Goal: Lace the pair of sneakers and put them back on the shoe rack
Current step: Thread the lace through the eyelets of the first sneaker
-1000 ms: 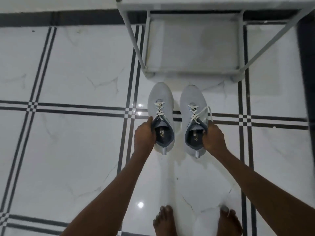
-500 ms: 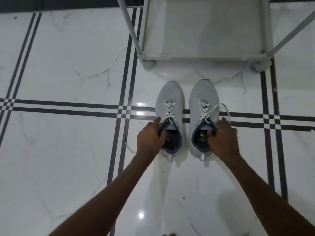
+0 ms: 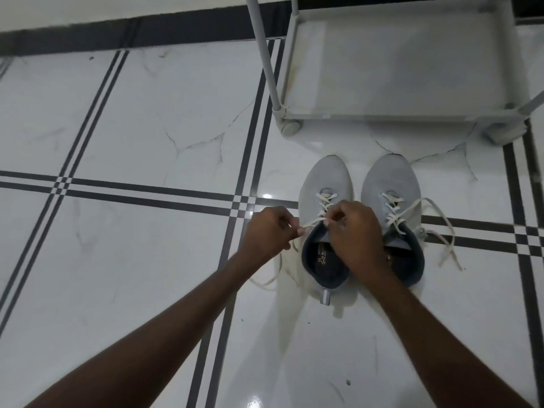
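The collars had been released, and both hands were brought to the left sneaker. Its lace was pinched, apparently, by the left hand and right hand; tying was judged begun, beside the untied right sneaker, before the shoe rack.

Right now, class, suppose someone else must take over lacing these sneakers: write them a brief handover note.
Left hand: pinching a lace end of the left sneaker.
Right hand: pinching the other lace end over that shoe's tongue.
Right sneaker: beside it on the floor, laces loose and trailing right.
Shoe rack: just beyond the toes, bottom shelf bare.
Done: both shoes threaded.
Left: tie both, place the pair on the rack.
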Demonstrator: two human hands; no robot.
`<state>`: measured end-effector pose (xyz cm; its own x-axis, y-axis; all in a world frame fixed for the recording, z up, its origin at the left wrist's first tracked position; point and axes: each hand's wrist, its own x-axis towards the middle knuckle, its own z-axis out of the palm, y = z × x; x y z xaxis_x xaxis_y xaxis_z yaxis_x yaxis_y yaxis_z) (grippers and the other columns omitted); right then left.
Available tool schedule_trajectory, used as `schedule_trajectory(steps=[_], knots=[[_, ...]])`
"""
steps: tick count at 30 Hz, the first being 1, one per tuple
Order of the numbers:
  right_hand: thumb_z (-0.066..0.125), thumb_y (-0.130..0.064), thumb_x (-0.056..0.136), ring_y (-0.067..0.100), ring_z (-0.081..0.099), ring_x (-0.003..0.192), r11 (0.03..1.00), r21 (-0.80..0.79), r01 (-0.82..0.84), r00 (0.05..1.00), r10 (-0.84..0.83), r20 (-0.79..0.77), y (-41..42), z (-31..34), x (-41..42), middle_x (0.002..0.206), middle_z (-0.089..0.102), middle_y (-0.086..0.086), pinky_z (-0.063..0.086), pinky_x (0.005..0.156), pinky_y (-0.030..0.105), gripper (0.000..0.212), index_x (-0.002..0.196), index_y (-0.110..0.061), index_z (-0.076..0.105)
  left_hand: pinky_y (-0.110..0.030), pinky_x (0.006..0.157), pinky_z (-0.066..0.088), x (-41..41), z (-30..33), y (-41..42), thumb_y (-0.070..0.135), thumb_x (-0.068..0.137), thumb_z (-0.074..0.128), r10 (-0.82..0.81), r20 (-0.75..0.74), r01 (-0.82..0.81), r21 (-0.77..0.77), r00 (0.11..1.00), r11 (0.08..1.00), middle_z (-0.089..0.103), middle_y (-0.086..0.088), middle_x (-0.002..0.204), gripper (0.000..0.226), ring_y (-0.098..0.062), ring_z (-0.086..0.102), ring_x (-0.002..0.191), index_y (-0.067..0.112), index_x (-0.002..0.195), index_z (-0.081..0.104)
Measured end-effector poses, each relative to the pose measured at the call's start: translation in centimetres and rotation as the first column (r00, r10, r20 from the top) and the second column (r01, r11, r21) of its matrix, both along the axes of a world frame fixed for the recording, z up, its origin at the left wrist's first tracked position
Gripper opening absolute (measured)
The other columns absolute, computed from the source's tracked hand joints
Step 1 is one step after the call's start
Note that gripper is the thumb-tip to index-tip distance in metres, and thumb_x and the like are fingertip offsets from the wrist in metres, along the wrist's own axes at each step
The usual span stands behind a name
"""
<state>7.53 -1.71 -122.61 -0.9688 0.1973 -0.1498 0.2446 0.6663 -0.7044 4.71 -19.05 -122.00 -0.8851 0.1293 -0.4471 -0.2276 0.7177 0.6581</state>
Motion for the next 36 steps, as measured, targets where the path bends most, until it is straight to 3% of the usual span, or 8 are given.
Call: schedule_trajectory(steps=[4,8,14,20,25,30,32,36], knots=[[0.063,-0.019,0.088,0.018,0.061,0.076,0.949,-0.276,0.151,0.968,-0.086,0.236,1.5,0.0,-1.6,0.080,0.068,0.001,0.044,0.071,0.027,0.010,0.081,-0.016,0.069,-0.008,0.046,0.042,-0.5,0.1,-1.0,0.021,0.084,0.077,-0.090,0.055,0.088,0.028,0.994,0.996,0.072,0.000,0.069,0.014,-0.012,0.068,0.054,0.008,0.083,0.074],[0.044,-0.011,0.099,0.023,0.059,0.069,0.658,-0.609,0.444,0.886,-0.221,0.407,2.1,0.6,-1.7,0.073,0.065,0.006,0.048,0.064,0.029,0.027,0.076,-0.014,0.058,-0.006,0.049,0.042,-0.7,0.4,-1.9,0.020,0.085,0.076,-0.167,0.053,0.166,0.027,0.985,0.986,0.073,-0.001,0.069,0.010,-0.010,0.065,0.052,0.010,0.083,0.076],[0.071,-0.026,0.078,0.018,0.063,0.079,0.997,-0.075,0.002,0.972,0.016,0.233,0.9,0.7,-1.6,0.083,0.066,-0.004,0.048,0.073,0.029,0.009,0.086,-0.022,0.067,-0.019,0.057,0.053,-0.2,0.3,-0.6,0.038,0.079,0.080,-0.166,0.086,0.164,0.035,0.982,0.986,0.076,-0.003,0.083,0.032,-0.012,0.070,0.065,0.013,0.099,0.075],[0.055,-0.015,0.093,0.019,0.058,0.071,0.961,-0.274,0.032,0.980,0.023,0.196,0.0,0.8,-2.4,0.078,0.066,0.005,0.042,0.067,0.026,0.018,0.084,-0.006,0.067,-0.031,0.066,0.056,1.5,-0.1,1.9,0.043,0.078,0.076,-0.166,-0.163,0.124,-0.244,0.972,0.962,0.075,-0.003,0.085,0.036,-0.021,0.069,0.074,0.016,0.101,0.074],[0.040,-0.012,0.100,0.015,0.053,0.070,0.437,-0.806,0.399,0.893,0.015,0.450,1.6,1.5,-3.1,0.068,0.053,-0.002,0.041,0.066,0.026,0.026,0.081,-0.013,0.057,-0.012,0.046,0.026,2.1,0.3,1.9,0.028,0.087,0.067,-0.076,-0.211,0.030,-0.212,0.975,0.977,0.054,0.007,0.057,0.017,-0.006,0.047,0.047,0.014,0.079,0.073],[0.044,-0.019,0.096,0.013,0.058,0.080,0.005,-0.907,0.421,0.907,0.023,0.421,4.9,3.0,-4.2,0.074,0.056,-0.007,0.044,0.081,0.035,0.024,0.113,-0.017,0.062,-0.010,0.045,0.026,2.4,-0.3,1.0,0.028,0.087,0.066,-0.070,-0.243,0.019,-0.208,0.967,0.978,0.053,0.010,0.055,0.017,-0.006,0.047,0.047,0.015,0.078,0.073],[0.046,-0.013,0.096,0.015,0.062,0.082,0.102,-0.911,0.400,0.914,-0.117,0.389,5.7,4.0,-4.5,0.082,0.063,-0.003,0.049,0.088,0.040,0.025,0.116,-0.016,0.061,-0.019,0.050,0.033,2.3,-0.7,0.5,0.031,0.086,0.067,-0.103,-0.252,0.044,-0.231,0.962,0.972,0.060,0.007,0.061,0.016,-0.008,0.052,0.052,0.019,0.083,0.076],[0.054,-0.016,0.093,0.027,0.060,0.104,0.909,-0.244,0.337,0.921,-0.264,0.287,5.2,4.5,-3.6,0.128,0.060,0.015,0.048,0.098,0.048,0.039,0.132,-0.016,0.053,-0.025,0.053,0.039,1.0,-0.5,-0.5,0.051,0.081,0.070,-0.170,-0.175,0.126,-0.236,0.970,0.963,0.069,0.001,0.065,0.032,-0.014,0.059,0.059,0.021,0.086,0.077]])
